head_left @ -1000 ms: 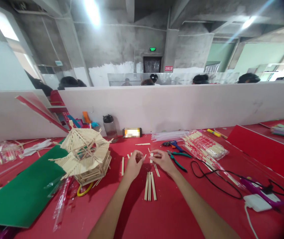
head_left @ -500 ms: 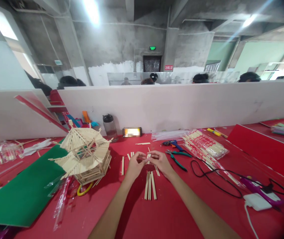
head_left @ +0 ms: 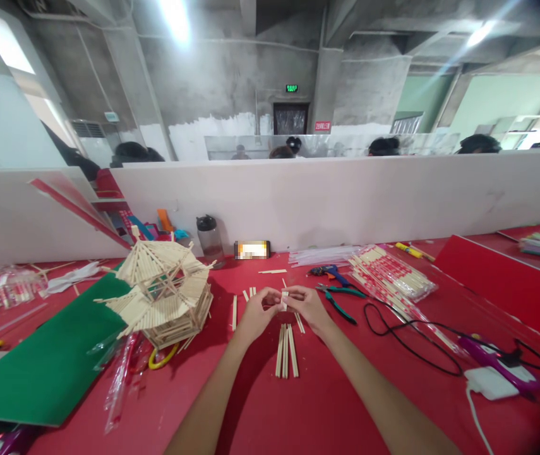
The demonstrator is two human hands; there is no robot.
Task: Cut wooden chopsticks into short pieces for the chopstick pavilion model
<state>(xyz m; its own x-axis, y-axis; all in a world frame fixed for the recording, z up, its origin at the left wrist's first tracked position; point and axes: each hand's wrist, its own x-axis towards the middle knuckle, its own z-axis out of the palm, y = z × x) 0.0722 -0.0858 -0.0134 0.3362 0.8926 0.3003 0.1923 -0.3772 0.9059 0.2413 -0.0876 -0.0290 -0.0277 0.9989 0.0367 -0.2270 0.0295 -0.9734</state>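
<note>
My left hand [head_left: 264, 309] and my right hand [head_left: 306, 308] meet above the middle of the red table. Their fingers pinch a short bundle of pale wooden sticks [head_left: 285, 297] between them; how many sticks is hidden by the fingertips. Just below, on the table, lies a fan of several loose wooden sticks [head_left: 287, 354]. More sticks lie behind and beside both hands, including a pair [head_left: 234, 313] left of my left hand. Off to the left stands a tiered pavilion model [head_left: 163, 291] built from the same sticks, with a gap in its roof.
Green-handled pliers [head_left: 340, 303] and a blue glue gun [head_left: 329, 273] lie right of my hands. Beyond are packed sticks [head_left: 393, 275], a black cable [head_left: 412, 360] and a purple tool [head_left: 501, 363]. A bottle [head_left: 210, 240] and phone [head_left: 252, 249] stand by the white partition [head_left: 345, 202]. A green board [head_left: 47, 360] lies left.
The view has shifted very slightly. Both hands stay together at the same spot, still pinching the sticks, with only a small movement of the fingers.
</note>
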